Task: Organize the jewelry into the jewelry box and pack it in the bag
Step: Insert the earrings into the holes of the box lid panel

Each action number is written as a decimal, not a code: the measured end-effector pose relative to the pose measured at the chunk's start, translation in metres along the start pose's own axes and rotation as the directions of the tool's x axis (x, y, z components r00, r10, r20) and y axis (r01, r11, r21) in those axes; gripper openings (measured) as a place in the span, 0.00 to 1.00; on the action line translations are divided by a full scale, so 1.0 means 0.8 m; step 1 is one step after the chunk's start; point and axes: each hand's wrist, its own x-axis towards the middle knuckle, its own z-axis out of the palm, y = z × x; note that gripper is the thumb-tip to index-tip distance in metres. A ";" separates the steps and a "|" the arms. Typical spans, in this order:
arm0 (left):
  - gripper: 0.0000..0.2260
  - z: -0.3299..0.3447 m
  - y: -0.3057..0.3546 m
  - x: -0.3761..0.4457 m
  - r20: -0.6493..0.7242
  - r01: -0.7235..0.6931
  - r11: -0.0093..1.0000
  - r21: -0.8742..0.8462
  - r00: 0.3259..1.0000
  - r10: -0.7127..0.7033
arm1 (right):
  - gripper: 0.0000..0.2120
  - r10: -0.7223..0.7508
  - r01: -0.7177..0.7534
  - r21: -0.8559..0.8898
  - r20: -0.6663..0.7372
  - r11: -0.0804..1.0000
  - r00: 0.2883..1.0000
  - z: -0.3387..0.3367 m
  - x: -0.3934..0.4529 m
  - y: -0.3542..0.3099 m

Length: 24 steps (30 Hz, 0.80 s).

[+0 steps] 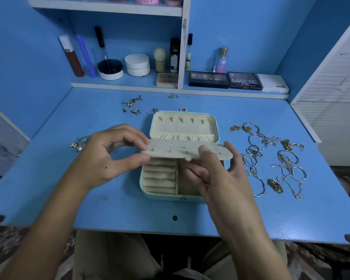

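**Two hands on the earring panel**

Both the left hand (107, 156) and right hand (216, 168) pinch the earring panel (182, 150) above the open jewelry box (182, 158) mid-desk (109, 209). Earrings are being loaded; next, likely fetching loose earrings (132, 106) far left. Bracelets and chains (271, 158) wait right.

Both hands' grip on earring panel (182, 149) above open jewelry box (160, 176)

"MATTE" in white capitals on dark eyeshadow palette (244, 80), lower shelf, 1 o'clock from jewelry box (171, 190). "NUDE" faint on dark palette (208, 79) at its 9 o'clock. "NUDE" on white box (273, 82) at its 3 o'clock. "SB" on pink perfume bottle (221, 60), 11 o'clock of MATTE palette.
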 end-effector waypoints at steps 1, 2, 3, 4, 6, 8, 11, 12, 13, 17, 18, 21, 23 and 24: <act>0.07 0.000 0.000 0.004 -0.014 -0.014 1.000 -0.020 1.000 0.013 | 0.27 -0.006 0.005 -0.032 -0.007 0.999 1.000 -0.002 0.004 -0.004; 0.04 0.000 0.000 0.009 -0.032 -0.027 0.999 -0.034 0.999 0.026 | 0.28 -0.008 0.006 -0.074 -0.022 0.997 1.000 -0.005 0.008 -0.007; 0.03 0.001 0.001 0.015 -0.057 -0.037 0.998 -0.041 0.998 0.034 | 0.29 -0.009 0.004 -0.120 -0.040 0.993 0.999 -0.008 0.013 -0.011; 0.03 0.000 0.001 0.021 -0.082 -0.041 0.998 -0.043 0.996 0.038 | 0.29 -0.016 0.007 -0.169 -0.052 0.986 0.999 -0.010 0.017 -0.016; 0.02 -0.001 0.003 0.033 -0.123 -0.040 0.999 -0.030 0.992 0.036 | 0.24 -0.043 0.023 -0.285 -0.067 0.958 0.997 -0.014 0.026 -0.028; 0.01 -0.001 0.005 0.046 -0.150 -0.026 1.000 -0.010 0.988 0.024 | 0.19 -0.080 0.041 -0.394 -0.081 0.918 0.993 -0.018 0.035 -0.039; 0.01 -0.002 0.007 0.064 -0.192 0.000 1.000 0.004 0.981 0.000 | 0.24 -0.173 0.089 -0.556 -0.101 0.826 0.980 -0.020 0.051 -0.052; 0.02 -0.001 0.006 0.070 -0.207 0.012 1.000 0.008 0.978 -0.010 | 0.26 -0.208 0.108 -0.601 -0.100 0.792 0.973 -0.020 0.058 -0.055; 0.02 -0.001 0.005 0.076 -0.221 0.027 1.000 0.012 0.975 -0.024 | 0.27 -0.239 0.129 -0.632 -0.091 0.764 0.967 -0.020 0.064 -0.058; 0.02 0.002 -0.004 0.096 -0.264 0.076 0.997 0.017 0.962 -0.069 | 0.15 -0.373 0.272 -0.645 -0.021 0.714 0.928 -0.017 0.095 -0.060; 0.02 0.002 -0.007 0.101 -0.271 0.084 0.996 0.018 0.960 -0.076 | 0.11 -0.403 0.306 -0.641 -0.005 0.704 0.915 -0.016 0.105 -0.059; 0.03 0.006 -0.020 0.112 -0.294 0.109 0.994 0.016 0.951 -0.099 | 0.09 -0.436 0.381 -0.642 0.080 0.665 0.896 -0.015 0.134 -0.058; 0.03 0.008 -0.031 0.116 -0.300 0.125 0.992 0.015 0.947 -0.115 | 0.09 -0.430 0.415 -0.638 0.143 0.648 0.891 -0.015 0.151 -0.057; 0.03 0.009 -0.036 0.118 -0.303 0.137 0.990 0.017 0.945 -0.125 | 0.08 -0.427 0.427 -0.640 0.166 0.639 0.889 -0.015 0.160 -0.056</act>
